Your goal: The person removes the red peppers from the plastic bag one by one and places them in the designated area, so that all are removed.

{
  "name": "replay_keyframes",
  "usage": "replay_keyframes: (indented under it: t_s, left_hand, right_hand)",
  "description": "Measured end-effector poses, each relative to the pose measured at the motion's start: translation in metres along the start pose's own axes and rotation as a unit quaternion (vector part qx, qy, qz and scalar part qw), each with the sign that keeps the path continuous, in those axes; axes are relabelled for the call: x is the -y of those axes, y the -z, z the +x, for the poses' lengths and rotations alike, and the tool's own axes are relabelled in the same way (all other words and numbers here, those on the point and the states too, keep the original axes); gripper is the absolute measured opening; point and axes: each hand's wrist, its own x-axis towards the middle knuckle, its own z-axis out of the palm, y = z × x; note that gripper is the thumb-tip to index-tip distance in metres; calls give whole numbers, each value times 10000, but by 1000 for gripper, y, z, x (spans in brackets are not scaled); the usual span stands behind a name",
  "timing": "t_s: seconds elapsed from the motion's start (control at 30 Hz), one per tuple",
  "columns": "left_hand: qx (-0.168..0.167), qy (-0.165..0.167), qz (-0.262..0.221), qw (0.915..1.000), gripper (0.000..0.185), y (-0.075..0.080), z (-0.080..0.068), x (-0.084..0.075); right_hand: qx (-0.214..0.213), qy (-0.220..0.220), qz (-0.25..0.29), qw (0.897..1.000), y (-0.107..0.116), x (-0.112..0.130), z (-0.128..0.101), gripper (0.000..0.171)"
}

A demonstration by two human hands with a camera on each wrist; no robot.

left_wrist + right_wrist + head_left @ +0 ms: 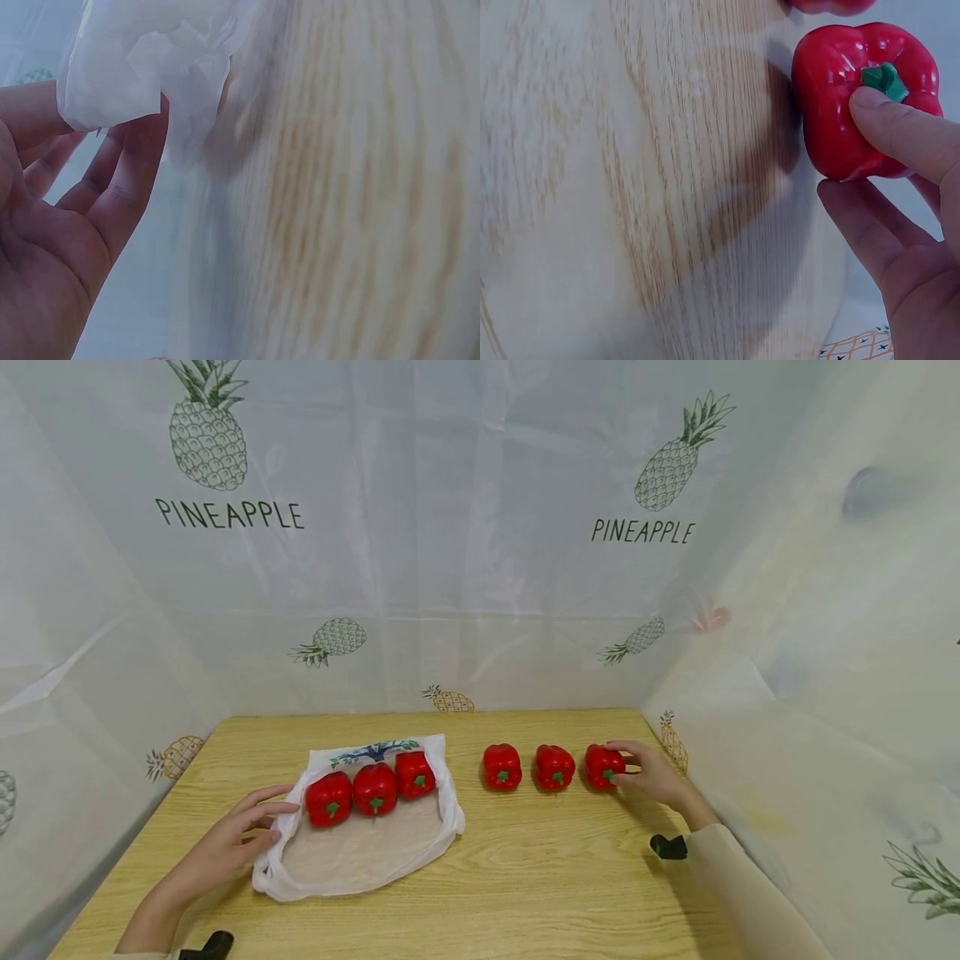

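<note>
**Red peppers and a thin bag on the counter**

Reaching to the far right of the wooden counter (525, 877), the right hand (654, 774) closes its thumb and fingers around the rightmost red pepper (603, 766), the thumb pressing beside the green stem. Two more loose peppers (528, 767) stand in a row just to its left. The left hand (238, 837) lies with fingers nearly straight, pinching the left rim of the white plastic bag (360, 852), where three peppers (371, 787) sit side by side at the far end. The gripped pepper looks glossy, rigid and light, likely slippery; a hold across its lobed sides seems surest. The bag looks limp and filmy, so its rim is probably the best place to take it.
</note>
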Motion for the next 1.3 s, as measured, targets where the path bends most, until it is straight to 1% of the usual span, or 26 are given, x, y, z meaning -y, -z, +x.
replay_keyframes:
  t_s: [0.27, 0.5, 0.63, 0.83, 1.07, 1.3]
  left_hand:
    - [-23, 14, -71, 10000, 35, 0, 0, -2]
    - [-12, -107, -87, 9999, 36, 0, -1, -4]
    - [-15, -78, -75, 9999, 37, 0, -1, -3]
    - [-36, -76, -49, 10000, 36, 0, 0, -3]
    - [-30, 73, -18, 10000, 36, 0, 1, -3]
    - [-12, 38, 32, 10000, 36, 0, 1, -1]
  right_hand:
    - [59, -112, 80, 9999, 0, -5, 1, 61]
    - [123, -205, 179, 9996, 0, -6, 0, 60]
    - [138, -268, 219, 9993, 0, -6, -1, 60]
    - [115, -252, 206, 9994, 0, -8, -1, 60]
    - [127, -305, 228, 9992, 0, -7, -1, 60]
    - [129, -315, 232, 9992, 0, -4, -2, 60]
